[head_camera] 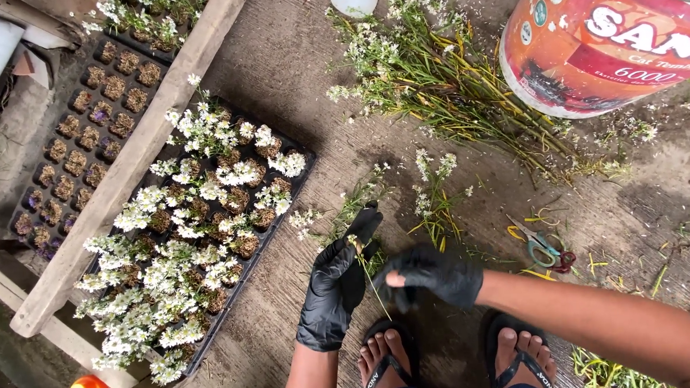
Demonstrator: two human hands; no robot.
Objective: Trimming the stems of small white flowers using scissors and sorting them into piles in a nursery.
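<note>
Stem (374,282): thin green cutting w/ tiny white buds at top, held between both hands, low centre of view, just above the feet.
Left hand (337,283): black glove, fingers curled round upper stem near the flower end; closed on it.
Right hand (430,276): black glove w/ torn fingertip, pinching the stem's lower part; fingers narrow, closed on it.
Handling: looks v. light, soft, bendy; prob. snaps or bruises if squeezed. Buds fragile, likely shed petals. Gloves may slip on a thin stalk.
Where to hold: mid to lower stalk, light pinch, clear of the buds.
Tray (302,180): black cell tray left of hands, most cells filled w/ white-flowered cuttings.
2nd tray (64,152): further left, past a wood plank (126,165); soil plugs only.
Pile (449,88): cut flower stalks on the ground ahead, beside a red bucket (602,43).
Scissors (545,247): on the ground right of hands, apart from them.
</note>
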